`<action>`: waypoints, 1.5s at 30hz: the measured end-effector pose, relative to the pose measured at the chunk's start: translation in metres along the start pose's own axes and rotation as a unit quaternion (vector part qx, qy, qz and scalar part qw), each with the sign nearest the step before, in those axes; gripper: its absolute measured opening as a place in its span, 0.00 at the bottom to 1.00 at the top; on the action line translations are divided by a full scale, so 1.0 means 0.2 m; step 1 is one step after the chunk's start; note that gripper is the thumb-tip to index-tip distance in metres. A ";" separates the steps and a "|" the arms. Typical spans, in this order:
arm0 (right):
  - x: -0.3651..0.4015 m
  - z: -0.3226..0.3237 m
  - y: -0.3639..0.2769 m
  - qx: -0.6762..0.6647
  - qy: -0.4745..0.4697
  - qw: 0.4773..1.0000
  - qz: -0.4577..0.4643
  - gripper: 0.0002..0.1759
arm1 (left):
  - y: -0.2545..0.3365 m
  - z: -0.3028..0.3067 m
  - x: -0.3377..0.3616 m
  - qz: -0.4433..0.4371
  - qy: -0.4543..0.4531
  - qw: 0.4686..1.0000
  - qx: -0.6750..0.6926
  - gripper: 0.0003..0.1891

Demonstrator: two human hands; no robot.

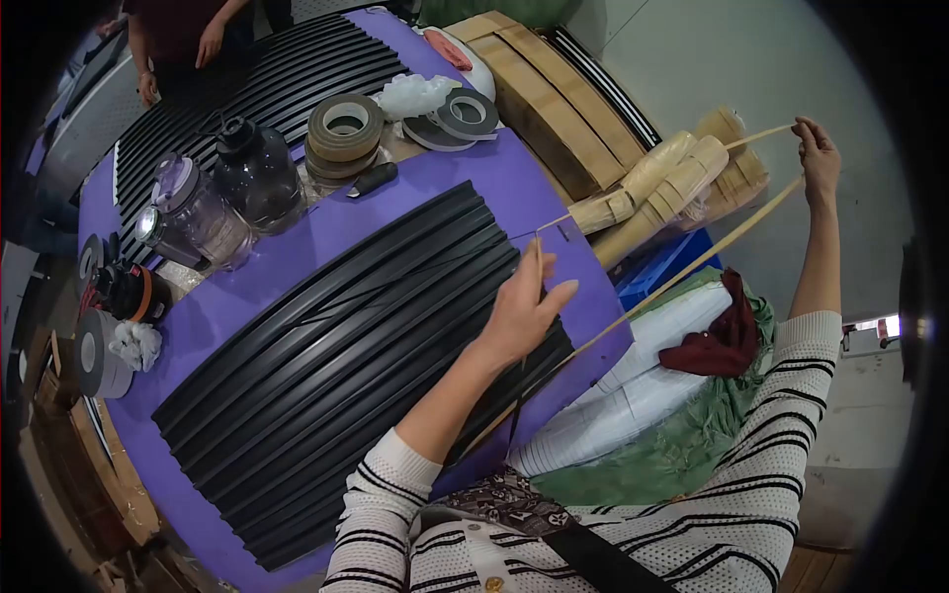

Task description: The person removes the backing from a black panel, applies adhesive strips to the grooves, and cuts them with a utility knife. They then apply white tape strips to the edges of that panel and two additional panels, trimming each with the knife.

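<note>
Since the pale yellow strip [732, 236] is narrow and flat, it will probably handle as light and limp, best gripped flat between thumb and fingertips, well clear of any tacky face it may have. It stretches from the upper right of the frame down to the near edge of the black ribbed panels [366, 326], with another length running back toward the centre. At upper right, the right hand [819, 163] has its fingers curled closed, pinching the strip. At centre, over the panels, the left hand [519, 308] has its index finger raised and thumb spread; whether its fingertips grip the strip's thin end, I cannot tell. The panels look smooth, semi-stiff and faintly glossy, their long parallel ridges bowed by the lens across the matt purple tabletop [425, 178]. Papery brown bundles [682, 178] lie right of it; crumpled maroon cloth [707, 341] sits below them.
</note>
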State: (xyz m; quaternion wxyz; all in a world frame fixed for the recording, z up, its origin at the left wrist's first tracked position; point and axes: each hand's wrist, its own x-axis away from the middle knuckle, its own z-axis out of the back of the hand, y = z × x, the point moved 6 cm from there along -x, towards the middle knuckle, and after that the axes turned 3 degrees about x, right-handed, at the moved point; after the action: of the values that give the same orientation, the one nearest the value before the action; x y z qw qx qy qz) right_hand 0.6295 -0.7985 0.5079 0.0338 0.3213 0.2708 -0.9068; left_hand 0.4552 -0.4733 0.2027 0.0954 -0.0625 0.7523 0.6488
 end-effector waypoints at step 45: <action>1.36 -2.33 0.11 -0.147 -0.474 0.863 -0.097 0.03 | -0.47 1.77 0.83 0.198 0.291 0.858 -0.374 0.02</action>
State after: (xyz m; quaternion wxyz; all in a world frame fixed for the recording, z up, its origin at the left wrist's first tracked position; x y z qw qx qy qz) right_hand 0.6813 -0.5484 0.0324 0.1168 -0.1837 0.3816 -0.8983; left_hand 0.3355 -0.1325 0.0242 -0.2890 -0.1287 0.4427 0.8390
